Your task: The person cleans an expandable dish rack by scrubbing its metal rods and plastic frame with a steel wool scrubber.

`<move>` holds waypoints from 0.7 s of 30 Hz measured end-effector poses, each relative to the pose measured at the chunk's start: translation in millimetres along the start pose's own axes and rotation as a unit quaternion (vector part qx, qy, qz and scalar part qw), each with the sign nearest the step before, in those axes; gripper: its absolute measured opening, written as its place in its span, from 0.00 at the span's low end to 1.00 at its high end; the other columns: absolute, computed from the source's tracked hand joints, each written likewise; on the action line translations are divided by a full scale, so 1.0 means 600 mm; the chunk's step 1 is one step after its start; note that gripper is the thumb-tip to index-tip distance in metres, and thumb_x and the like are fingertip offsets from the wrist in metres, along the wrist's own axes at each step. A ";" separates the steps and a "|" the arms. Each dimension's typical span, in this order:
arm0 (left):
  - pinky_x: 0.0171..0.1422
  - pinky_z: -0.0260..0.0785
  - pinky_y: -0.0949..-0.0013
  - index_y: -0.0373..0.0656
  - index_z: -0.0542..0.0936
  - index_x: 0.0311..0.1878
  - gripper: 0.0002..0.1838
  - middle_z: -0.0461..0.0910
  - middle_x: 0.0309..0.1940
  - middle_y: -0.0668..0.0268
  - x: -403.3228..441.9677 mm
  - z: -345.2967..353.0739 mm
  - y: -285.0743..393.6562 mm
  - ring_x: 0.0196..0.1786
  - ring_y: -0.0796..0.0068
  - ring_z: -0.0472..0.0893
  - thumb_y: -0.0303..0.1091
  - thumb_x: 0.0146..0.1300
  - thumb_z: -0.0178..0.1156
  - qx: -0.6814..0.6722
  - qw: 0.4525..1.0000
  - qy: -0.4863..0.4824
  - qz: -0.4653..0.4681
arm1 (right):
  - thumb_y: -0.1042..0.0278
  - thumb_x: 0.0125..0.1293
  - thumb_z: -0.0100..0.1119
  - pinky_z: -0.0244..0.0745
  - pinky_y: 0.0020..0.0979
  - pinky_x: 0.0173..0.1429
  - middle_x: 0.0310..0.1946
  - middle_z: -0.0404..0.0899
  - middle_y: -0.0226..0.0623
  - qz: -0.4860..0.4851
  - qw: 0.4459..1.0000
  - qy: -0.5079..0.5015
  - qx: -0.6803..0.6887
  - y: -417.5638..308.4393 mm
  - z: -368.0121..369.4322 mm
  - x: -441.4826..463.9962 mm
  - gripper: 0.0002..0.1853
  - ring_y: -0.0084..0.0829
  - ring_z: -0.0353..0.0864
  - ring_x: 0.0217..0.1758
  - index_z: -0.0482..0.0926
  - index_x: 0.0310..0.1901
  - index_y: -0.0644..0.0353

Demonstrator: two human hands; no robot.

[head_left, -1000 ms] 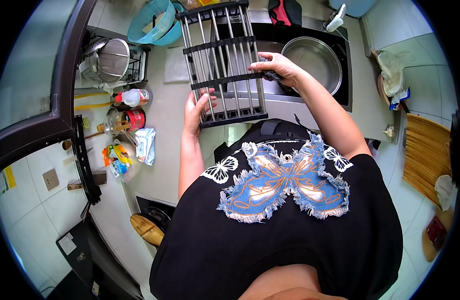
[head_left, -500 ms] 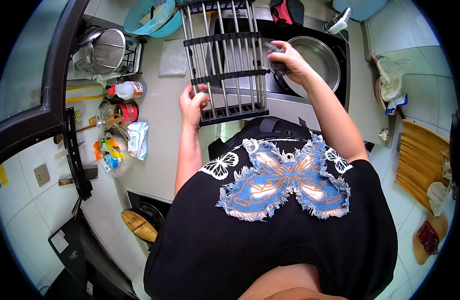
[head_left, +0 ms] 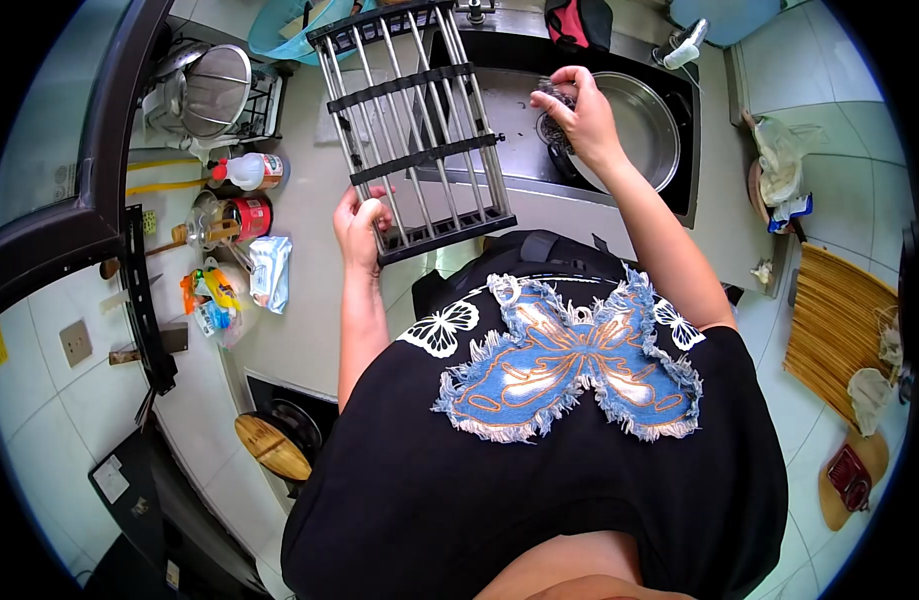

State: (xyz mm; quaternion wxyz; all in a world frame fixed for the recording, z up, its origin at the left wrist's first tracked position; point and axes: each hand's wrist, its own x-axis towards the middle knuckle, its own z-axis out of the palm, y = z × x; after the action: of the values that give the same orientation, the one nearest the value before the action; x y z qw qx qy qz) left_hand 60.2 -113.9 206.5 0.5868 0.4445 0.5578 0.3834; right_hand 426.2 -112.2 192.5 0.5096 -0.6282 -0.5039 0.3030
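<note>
A rack of metal bars with black plastic strips (head_left: 413, 160) is held up at a tilt, partly over the counter and the sink. My left hand (head_left: 362, 222) is closed round its lower left edge, thumb on the front. To the right of the rack, my right hand (head_left: 583, 112) pinches a dark steel wool scourer (head_left: 555, 128), apart from the bars. Behind that hand, a round metal pan (head_left: 640, 135) rests in the sink (head_left: 500, 100). My right palm hides part of the scourer.
At left on the counter (head_left: 310, 330) stand a red-capped bottle (head_left: 250, 172), a jar with a red label (head_left: 250, 217) and a wipes pack (head_left: 271, 273). A blue basin (head_left: 280, 30) is at the back left. A faucet (head_left: 680, 45) rises behind the sink.
The rack has shifted left and tilted more, together with my left hand. My right hand with the scourer is now farther from the bars, leaving a gap.
</note>
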 end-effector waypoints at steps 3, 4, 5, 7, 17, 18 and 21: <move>0.30 0.68 0.77 0.32 0.79 0.49 0.17 0.85 0.41 0.56 -0.005 0.020 -0.002 0.25 0.83 0.73 0.28 0.58 0.54 -0.016 0.999 0.039 0.016 | 0.59 0.68 0.72 0.79 0.33 0.53 0.41 0.84 0.42 -0.040 0.989 0.063 -0.127 0.011 0.017 0.015 0.23 0.35 0.84 0.44 0.75 0.56 0.63; 0.30 0.67 0.77 0.32 0.79 0.49 0.16 0.84 0.40 0.58 -0.008 0.026 0.000 0.25 0.83 0.72 0.28 0.58 0.55 -0.004 0.999 0.041 0.028 | 0.59 0.66 0.74 0.79 0.35 0.54 0.41 0.82 0.43 -0.070 0.984 0.093 -0.132 0.013 0.020 0.020 0.22 0.38 0.84 0.44 0.77 0.55 0.63; 0.30 0.66 0.78 0.32 0.79 0.48 0.16 0.84 0.39 0.59 -0.011 0.033 0.002 0.25 0.83 0.72 0.29 0.59 0.55 0.008 0.998 0.043 0.039 | 0.59 0.66 0.74 0.79 0.35 0.54 0.41 0.82 0.43 -0.071 0.984 0.093 -0.132 0.014 0.021 0.024 0.22 0.38 0.84 0.44 0.77 0.55 0.63; 0.30 0.65 0.78 0.33 0.79 0.51 0.17 0.83 0.39 0.62 -0.018 0.048 0.008 0.26 0.83 0.72 0.29 0.58 0.57 0.017 0.998 0.040 0.038 | 0.64 0.63 0.74 0.80 0.35 0.53 0.41 0.84 0.42 -0.147 0.984 0.053 -0.080 -0.037 0.025 0.033 0.18 0.38 0.85 0.45 0.81 0.51 0.62; 0.43 0.70 0.80 0.29 0.73 0.70 0.34 0.82 0.42 0.68 -0.044 0.127 0.014 0.38 0.86 0.76 0.22 0.55 0.61 0.031 0.990 0.051 0.127 | 0.71 0.62 0.74 0.80 0.34 0.45 0.39 0.80 0.37 -0.227 0.968 0.087 -0.070 -0.097 0.103 0.039 0.11 0.36 0.83 0.39 0.88 0.47 0.58; 0.44 0.71 0.80 0.29 0.72 0.71 0.36 0.81 0.42 0.69 -0.044 0.129 0.013 0.38 0.86 0.76 0.22 0.55 0.62 0.025 0.988 0.060 0.139 | 0.71 0.63 0.74 0.80 0.33 0.45 0.39 0.80 0.37 -0.229 0.966 0.087 -0.078 -0.095 0.104 0.038 0.11 0.37 0.83 0.39 0.87 0.46 0.58; 0.44 0.71 0.79 0.29 0.71 0.72 0.37 0.81 0.41 0.69 -0.049 0.139 0.014 0.39 0.86 0.77 0.22 0.54 0.62 0.030 0.985 0.076 0.152 | 0.73 0.64 0.71 0.80 0.35 0.44 0.38 0.79 0.39 -0.244 0.960 0.090 -0.103 -0.094 0.105 0.031 0.08 0.39 0.83 0.37 0.87 0.44 0.60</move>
State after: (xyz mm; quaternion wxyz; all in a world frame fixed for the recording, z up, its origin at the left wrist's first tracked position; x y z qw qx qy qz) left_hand 140.8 -146.8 222.2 0.4635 0.5112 0.5381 0.4840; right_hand 357.4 -75.2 229.4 0.5436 -0.5597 -0.6228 0.0580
